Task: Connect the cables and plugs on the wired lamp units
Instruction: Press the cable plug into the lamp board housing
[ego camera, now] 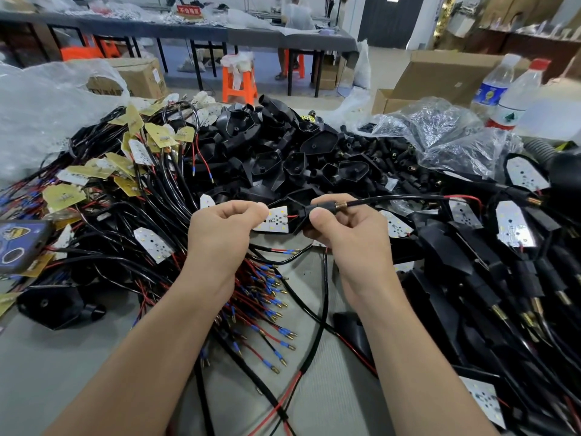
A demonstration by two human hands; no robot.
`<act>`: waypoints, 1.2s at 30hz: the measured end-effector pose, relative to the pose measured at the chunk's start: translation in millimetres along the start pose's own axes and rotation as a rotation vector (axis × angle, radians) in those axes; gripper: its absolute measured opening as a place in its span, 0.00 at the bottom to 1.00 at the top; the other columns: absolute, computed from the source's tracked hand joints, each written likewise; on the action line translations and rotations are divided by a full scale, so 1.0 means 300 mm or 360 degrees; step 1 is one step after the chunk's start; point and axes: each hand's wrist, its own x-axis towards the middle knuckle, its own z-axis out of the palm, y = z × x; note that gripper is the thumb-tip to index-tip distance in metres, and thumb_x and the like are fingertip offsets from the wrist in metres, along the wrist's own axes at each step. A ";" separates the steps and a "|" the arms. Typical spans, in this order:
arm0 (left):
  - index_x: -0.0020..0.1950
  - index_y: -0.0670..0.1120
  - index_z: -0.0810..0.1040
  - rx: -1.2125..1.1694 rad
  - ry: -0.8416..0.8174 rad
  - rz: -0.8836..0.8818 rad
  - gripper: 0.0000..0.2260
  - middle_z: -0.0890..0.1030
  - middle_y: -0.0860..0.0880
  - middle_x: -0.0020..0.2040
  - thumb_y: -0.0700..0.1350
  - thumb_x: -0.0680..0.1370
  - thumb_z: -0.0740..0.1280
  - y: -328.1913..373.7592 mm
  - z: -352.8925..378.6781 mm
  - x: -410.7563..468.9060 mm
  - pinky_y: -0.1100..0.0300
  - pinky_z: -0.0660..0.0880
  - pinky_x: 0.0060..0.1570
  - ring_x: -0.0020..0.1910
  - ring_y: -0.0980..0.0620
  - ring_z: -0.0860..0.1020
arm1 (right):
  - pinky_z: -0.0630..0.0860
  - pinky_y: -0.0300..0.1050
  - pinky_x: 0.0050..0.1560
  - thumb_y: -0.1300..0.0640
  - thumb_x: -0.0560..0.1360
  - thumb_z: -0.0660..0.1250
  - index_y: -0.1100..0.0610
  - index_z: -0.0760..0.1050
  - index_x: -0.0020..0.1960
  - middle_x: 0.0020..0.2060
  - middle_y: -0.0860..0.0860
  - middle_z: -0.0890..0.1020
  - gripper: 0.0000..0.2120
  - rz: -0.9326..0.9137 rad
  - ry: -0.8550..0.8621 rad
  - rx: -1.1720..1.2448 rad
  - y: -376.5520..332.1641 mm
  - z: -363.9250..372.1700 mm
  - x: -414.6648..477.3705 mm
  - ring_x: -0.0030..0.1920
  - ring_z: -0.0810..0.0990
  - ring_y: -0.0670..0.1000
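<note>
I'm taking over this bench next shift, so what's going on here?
A person is working on one wired lamp unit above a table heaped with parts. The left hand pinches the end of the white LED board sitting in a black housing, while the right hand grips the housing's neck, where a black cable leaves through a brass fitting. Bundles of wired boards lie to the left, empty housings behind.

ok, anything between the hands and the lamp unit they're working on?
Nothing visible. The left hand pinches the LED board, the right hand grips the lamp unit's black housing beside the cable's brass fitting.
</note>
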 end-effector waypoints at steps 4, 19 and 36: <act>0.55 0.48 0.82 -0.0195 -0.0068 0.0052 0.08 0.88 0.53 0.44 0.37 0.79 0.72 0.000 0.003 0.000 0.57 0.83 0.42 0.44 0.53 0.87 | 0.80 0.42 0.43 0.71 0.78 0.68 0.59 0.82 0.48 0.36 0.52 0.85 0.08 0.0081 -0.0060 0.0218 -0.002 0.012 -0.006 0.37 0.83 0.49; 0.52 0.37 0.85 -0.0389 -0.0470 -0.0115 0.14 0.87 0.36 0.47 0.48 0.83 0.68 0.004 -0.002 -0.002 0.60 0.82 0.37 0.43 0.40 0.87 | 0.82 0.44 0.46 0.68 0.80 0.66 0.57 0.83 0.49 0.40 0.55 0.86 0.10 0.0057 -0.0234 0.0148 -0.001 0.025 -0.004 0.41 0.83 0.52; 0.53 0.40 0.87 -0.0774 -0.0665 -0.0235 0.10 0.87 0.39 0.50 0.42 0.81 0.66 0.083 -0.052 0.008 0.64 0.82 0.37 0.39 0.50 0.87 | 0.72 0.48 0.46 0.43 0.71 0.73 0.49 0.76 0.40 0.33 0.41 0.80 0.11 -0.0854 0.0607 -0.1750 -0.329 0.055 0.011 0.41 0.75 0.47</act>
